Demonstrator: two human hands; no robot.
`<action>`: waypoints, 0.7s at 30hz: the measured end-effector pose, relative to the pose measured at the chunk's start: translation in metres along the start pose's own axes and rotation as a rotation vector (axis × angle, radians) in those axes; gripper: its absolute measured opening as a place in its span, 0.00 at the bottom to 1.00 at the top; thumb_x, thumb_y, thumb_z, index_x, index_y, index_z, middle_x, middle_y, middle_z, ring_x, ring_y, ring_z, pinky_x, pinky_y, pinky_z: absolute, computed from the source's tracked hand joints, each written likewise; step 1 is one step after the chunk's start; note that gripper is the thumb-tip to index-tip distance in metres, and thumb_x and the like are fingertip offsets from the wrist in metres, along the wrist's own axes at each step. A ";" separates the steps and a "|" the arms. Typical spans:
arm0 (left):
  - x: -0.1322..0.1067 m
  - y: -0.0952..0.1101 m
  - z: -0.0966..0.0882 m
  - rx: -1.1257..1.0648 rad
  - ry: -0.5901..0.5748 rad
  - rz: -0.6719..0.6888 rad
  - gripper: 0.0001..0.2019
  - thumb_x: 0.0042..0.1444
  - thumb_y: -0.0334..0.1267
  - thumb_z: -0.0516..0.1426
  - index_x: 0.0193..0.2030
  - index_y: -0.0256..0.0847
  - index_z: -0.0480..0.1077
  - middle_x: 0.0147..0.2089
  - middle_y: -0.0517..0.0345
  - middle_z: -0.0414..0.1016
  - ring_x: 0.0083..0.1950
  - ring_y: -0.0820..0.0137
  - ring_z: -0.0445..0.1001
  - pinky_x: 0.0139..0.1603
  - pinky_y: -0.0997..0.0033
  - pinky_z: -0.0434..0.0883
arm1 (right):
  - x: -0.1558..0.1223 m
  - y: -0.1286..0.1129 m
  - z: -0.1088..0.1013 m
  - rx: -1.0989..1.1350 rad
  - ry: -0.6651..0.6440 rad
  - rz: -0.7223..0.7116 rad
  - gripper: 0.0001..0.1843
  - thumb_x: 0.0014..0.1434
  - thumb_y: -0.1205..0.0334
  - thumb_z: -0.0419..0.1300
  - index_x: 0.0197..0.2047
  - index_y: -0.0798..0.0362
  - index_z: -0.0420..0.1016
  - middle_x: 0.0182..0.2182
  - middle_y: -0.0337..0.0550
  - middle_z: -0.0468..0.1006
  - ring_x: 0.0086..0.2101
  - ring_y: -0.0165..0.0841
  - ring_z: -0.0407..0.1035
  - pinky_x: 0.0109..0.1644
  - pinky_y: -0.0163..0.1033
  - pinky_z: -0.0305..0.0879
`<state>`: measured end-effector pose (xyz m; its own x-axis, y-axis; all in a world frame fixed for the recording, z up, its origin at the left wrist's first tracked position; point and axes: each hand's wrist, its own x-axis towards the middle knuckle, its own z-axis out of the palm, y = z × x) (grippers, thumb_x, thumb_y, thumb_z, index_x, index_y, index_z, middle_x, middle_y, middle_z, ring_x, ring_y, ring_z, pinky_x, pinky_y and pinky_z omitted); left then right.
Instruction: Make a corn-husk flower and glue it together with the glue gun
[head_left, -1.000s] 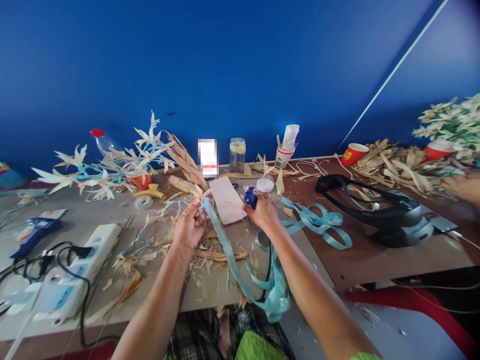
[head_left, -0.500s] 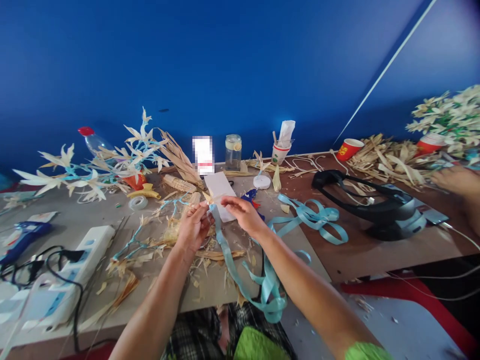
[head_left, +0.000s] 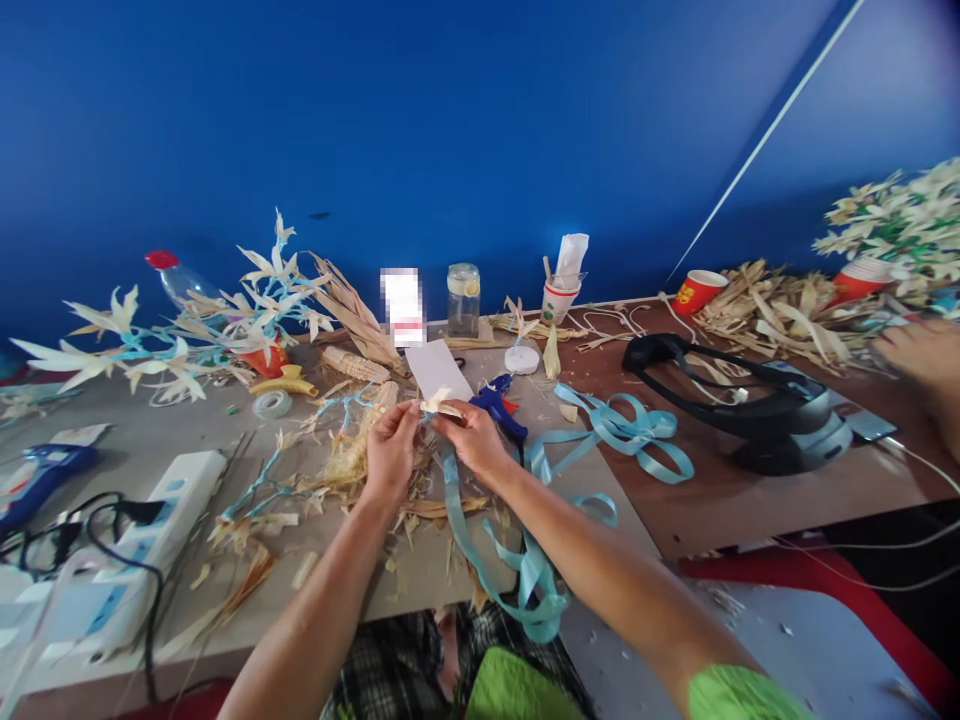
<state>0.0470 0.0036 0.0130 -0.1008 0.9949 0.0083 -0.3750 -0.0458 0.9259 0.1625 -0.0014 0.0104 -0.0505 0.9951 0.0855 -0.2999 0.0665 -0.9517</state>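
Above the middle of the table, my left hand (head_left: 391, 445) and my right hand (head_left: 474, 440) are closed close together. A small pale corn husk flower (head_left: 438, 403) is pinched between their fingertips. Light blue ribbon (head_left: 455, 500) trails from below my right hand and falls in loops over the table's front edge. Its upper end is hidden by the fingers. Just beyond my right hand lies a blue glue gun (head_left: 499, 405). White paper (head_left: 440, 370) lies behind the hands.
Blue-wrapped branches with husk flowers (head_left: 112, 320) stand left, near a power strip (head_left: 161, 540). Corn cobs (head_left: 354, 364) and husk scraps surround the hands. Right are loose ribbon (head_left: 637, 430), a black headset (head_left: 780, 420) and another person's hand (head_left: 922, 350). A bottle (head_left: 463, 300) stands behind.
My right hand has closed and moved in against the flower beside my left hand. The flower has turned sideways, and the ribbon's upper part has shifted right.
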 end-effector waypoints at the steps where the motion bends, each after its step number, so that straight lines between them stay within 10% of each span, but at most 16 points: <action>1: -0.001 0.000 0.000 0.075 0.013 0.053 0.06 0.48 0.37 0.63 0.32 0.37 0.76 0.27 0.60 0.74 0.26 0.77 0.67 0.28 0.80 0.63 | -0.001 0.001 0.001 -0.003 0.014 0.005 0.11 0.42 0.55 0.66 0.26 0.53 0.73 0.25 0.35 0.72 0.30 0.29 0.63 0.38 0.33 0.60; 12: -0.006 0.007 -0.011 0.387 0.003 0.364 0.09 0.47 0.30 0.61 0.34 0.46 0.79 0.33 0.54 0.75 0.41 0.64 0.70 0.48 0.71 0.64 | -0.010 -0.006 0.015 0.512 0.068 0.195 0.13 0.35 0.62 0.69 0.25 0.53 0.70 0.24 0.36 0.74 0.26 0.29 0.65 0.33 0.35 0.63; 21: -0.002 -0.001 -0.016 0.522 -0.168 0.443 0.10 0.47 0.32 0.61 0.37 0.46 0.78 0.28 0.52 0.73 0.32 0.65 0.67 0.46 0.66 0.62 | -0.007 -0.006 0.007 0.681 0.111 0.293 0.10 0.42 0.65 0.66 0.25 0.52 0.67 0.20 0.34 0.70 0.23 0.27 0.63 0.28 0.32 0.63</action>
<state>0.0332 0.0007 0.0061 0.0173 0.8950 0.4457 0.1634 -0.4423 0.8819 0.1576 -0.0097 0.0177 -0.1336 0.9690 -0.2080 -0.8138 -0.2270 -0.5350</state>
